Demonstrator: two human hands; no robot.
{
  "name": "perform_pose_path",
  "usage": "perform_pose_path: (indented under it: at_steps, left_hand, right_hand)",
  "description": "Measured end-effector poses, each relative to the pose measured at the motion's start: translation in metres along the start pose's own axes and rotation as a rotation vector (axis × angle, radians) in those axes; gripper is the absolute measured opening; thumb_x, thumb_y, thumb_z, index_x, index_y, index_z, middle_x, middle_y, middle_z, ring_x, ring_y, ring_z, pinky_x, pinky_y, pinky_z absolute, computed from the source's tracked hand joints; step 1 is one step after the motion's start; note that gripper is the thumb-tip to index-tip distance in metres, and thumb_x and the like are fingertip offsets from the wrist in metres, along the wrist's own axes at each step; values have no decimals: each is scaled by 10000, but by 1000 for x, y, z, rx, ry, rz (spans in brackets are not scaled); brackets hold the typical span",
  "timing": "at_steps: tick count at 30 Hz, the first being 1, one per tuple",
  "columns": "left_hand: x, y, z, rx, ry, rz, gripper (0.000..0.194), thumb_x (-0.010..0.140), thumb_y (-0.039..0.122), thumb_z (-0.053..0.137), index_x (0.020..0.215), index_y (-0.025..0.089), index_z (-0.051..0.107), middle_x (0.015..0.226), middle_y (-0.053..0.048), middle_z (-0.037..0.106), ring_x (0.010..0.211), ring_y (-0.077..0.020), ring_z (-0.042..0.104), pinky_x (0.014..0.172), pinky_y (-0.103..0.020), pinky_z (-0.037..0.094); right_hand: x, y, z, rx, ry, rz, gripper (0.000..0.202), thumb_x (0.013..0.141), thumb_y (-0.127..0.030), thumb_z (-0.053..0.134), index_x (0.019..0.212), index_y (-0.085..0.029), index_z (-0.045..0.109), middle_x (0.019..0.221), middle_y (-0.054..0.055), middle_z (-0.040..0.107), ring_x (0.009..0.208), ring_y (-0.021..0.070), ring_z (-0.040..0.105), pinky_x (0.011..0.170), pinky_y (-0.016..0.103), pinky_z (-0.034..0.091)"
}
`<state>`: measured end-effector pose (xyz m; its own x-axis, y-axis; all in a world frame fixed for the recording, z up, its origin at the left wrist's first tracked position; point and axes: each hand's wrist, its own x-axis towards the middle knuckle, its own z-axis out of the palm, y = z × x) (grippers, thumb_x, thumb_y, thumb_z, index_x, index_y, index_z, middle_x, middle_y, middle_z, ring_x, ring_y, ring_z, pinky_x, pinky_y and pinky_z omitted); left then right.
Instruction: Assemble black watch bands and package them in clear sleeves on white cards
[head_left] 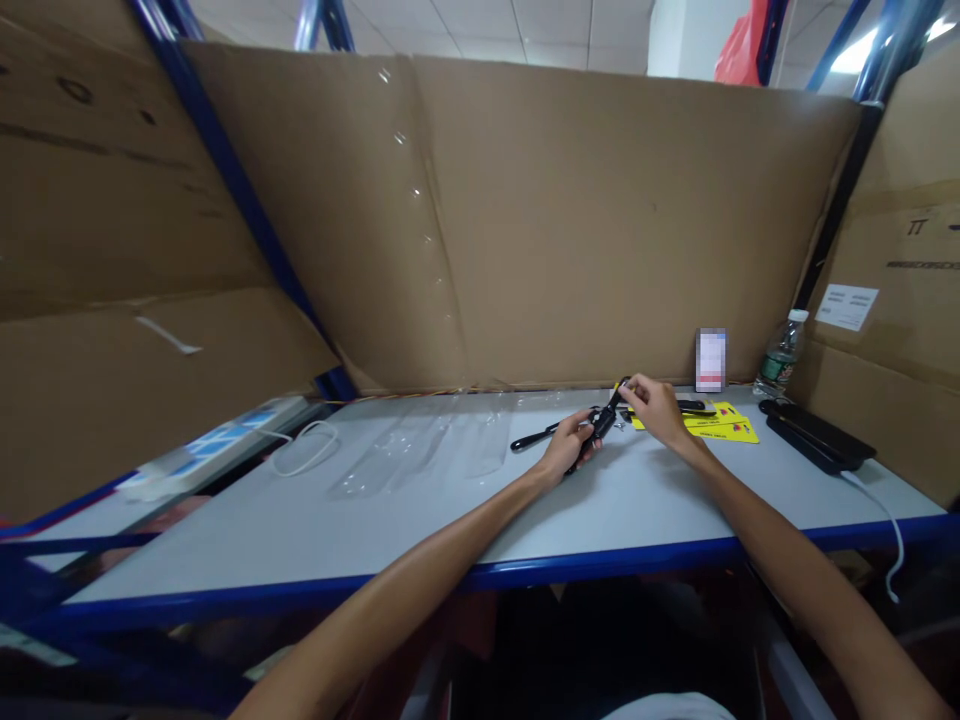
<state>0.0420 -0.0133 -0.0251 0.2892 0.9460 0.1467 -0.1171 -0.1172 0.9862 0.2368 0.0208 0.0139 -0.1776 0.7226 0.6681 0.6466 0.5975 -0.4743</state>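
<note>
My left hand [570, 447] is wrapped round a black rod-shaped tool [604, 422], which tilts up to the right above the table. At the tool's upper end, my right hand [651, 403] is closed, its thumb and fingertips pinching a thin black part there. The exact kind of tool is too small to tell. Beside my left hand lies another black handle-like piece [531, 440], partly hidden by the fingers. Small shiny bits [620, 427] rest between the hands. Yellow printed cards [721, 430] lie beyond my right wrist, with a black elongated item [694, 407] on them.
Clear plastic packaging shells [405, 450] spread over the left half of the grey table [337, 545]. A white power strip [217, 445] runs along the left edge. At the right stand a phone [711, 360] and a water bottle [781, 355], near a black corded device [814, 437]. Cardboard [562, 220] walls the back.
</note>
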Motion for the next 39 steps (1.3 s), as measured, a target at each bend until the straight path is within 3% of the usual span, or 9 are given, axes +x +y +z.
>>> perform_pose_path:
  at_steps: [2,4,7,9,14,22,31,39]
  left_hand:
    - [0,0,-1,-48,46,31,400,822,347,643,1154,137,566,667,3,630,446,-87,493,378,-178,317]
    - [0,1,-2,-79,66,31,437,818,350,665,1183,141,549,702,-18,663,501,-114,571,416,-192,384]
    - [1,2,-5,-100,79,31,458,815,350,677,1201,150,534,745,-42,698,558,-149,646,463,-215,449]
    - [2,2,-5,-109,85,41,468,818,352,672,1217,160,520,753,-39,703,569,-161,666,473,-224,467]
    - [3,1,-4,-109,41,59,491,826,368,675,1248,197,491,806,-34,711,560,-156,676,461,-217,463]
    - [0,0,-5,-31,8,89,463,816,513,703,1080,192,500,906,-60,712,613,-165,700,512,-256,526]
    - [-1,0,-6,16,-14,106,542,796,595,683,1096,212,444,874,-18,692,572,-163,687,550,-309,562]
    - [0,3,0,-32,34,147,476,810,569,692,1053,204,504,738,34,601,475,-85,511,422,-202,397]
  right_hand:
    - [1,5,2,4,-13,37,287,935,-363,549,736,-178,640,601,-8,587,569,134,499,583,257,304]
    - [-2,7,11,59,-151,62,323,933,-358,518,694,-175,636,598,4,599,568,137,516,582,257,320]
    - [-9,6,29,236,-342,133,409,946,-445,462,703,-170,643,611,20,614,539,136,534,536,248,348]
    - [-12,5,38,370,-378,198,430,906,-529,497,697,-174,618,620,17,601,513,130,532,478,236,351]
    - [-11,1,35,599,-368,287,413,769,-583,638,687,-182,583,623,-3,574,505,116,518,396,206,360]
    - [-12,-6,29,665,-344,283,382,771,-540,656,699,-171,582,653,-2,592,535,104,527,397,176,373]
    - [-12,-7,28,720,-361,281,361,778,-520,680,783,-172,585,691,-4,614,560,112,574,392,168,402]
    - [-9,-10,30,772,-302,287,439,738,-594,710,751,-183,555,692,-11,601,523,105,558,361,177,400]
